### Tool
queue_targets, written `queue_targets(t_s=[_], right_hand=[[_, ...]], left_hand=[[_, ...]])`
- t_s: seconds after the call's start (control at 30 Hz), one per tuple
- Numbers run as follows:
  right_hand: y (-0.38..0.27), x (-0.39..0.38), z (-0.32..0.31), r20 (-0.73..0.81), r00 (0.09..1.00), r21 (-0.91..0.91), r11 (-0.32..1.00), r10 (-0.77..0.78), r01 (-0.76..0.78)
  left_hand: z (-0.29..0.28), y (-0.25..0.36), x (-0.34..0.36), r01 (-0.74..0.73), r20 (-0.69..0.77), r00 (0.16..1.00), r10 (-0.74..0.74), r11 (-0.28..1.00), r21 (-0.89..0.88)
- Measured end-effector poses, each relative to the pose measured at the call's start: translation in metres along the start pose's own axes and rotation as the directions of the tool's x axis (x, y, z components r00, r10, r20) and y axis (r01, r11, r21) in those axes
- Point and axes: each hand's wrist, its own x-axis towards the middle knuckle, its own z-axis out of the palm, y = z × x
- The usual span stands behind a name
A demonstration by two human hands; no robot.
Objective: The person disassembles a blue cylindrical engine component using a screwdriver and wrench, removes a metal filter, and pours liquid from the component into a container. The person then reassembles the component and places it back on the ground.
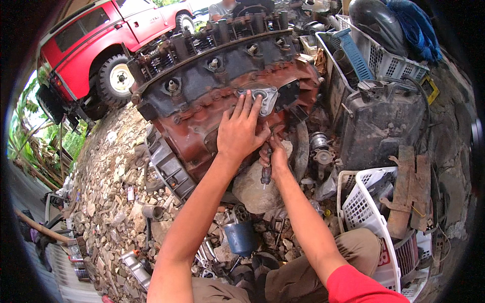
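Note:
A large engine with a red-brown block (184, 146) and a black upper part (194, 78) fills the middle, carrying a row of valve springs. A silver metal fitting (269, 103) is against its side. My left hand (237, 129) lies with fingers stretched over that fitting and the block, partly covering both. Just below it, at the lower side of the block, my right hand (273, 151) is closed round a dark slim tool (266, 174), pointing downward; what its upper end touches is hidden. A big pale rock (250, 194) sits behind the tool.
A red vehicle (88, 50) and a partly seen person (220, 10) are beyond. Crates (366, 207), a black jerrycan (374, 126) and rusty plates (401, 192) crowd the right. A blue cylinder (237, 237) and scattered tools (204, 255) lie on rubble (106, 192).

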Motion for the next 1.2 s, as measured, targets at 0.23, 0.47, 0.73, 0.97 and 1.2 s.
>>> queue_targets(t_s=[0.23, 0.47, 0.73, 0.97, 1.2], right_hand=[[0.004, 0.012, 0.001, -0.065, 0.998, 0.066, 0.998, 0.006, -0.002], [-0.011, 0.02, -0.004, -0.105, 0.993, 0.065, 0.997, 0.054, -0.047], [-0.003, 0.006, -0.012, -0.008, 1.0, -0.032, 0.999, 0.007, -0.008], [0.004, 0.004, -0.009, 0.045, 0.998, -0.049, 0.998, -0.036, 0.038], [-0.009, 0.021, -0.017, -0.016, 1.0, -0.078, 0.997, -0.016, 0.014]], left_hand=[[0.0, 0.0, -0.001, -0.011, -0.007, 1.0, 0.011, 1.0, 0.005], [-0.003, 0.003, 0.0, -0.012, 0.0, 1.0, 0.012, 1.0, 0.006], [0.002, 0.001, 0.001, -0.017, -0.012, 1.0, 0.017, 1.0, 0.0], [-0.002, 0.001, 0.0, 0.0, 0.007, 1.0, 0.0, 1.0, 0.018], [0.001, 0.003, 0.001, -0.009, -0.012, 1.0, 0.009, 1.0, -0.006]])
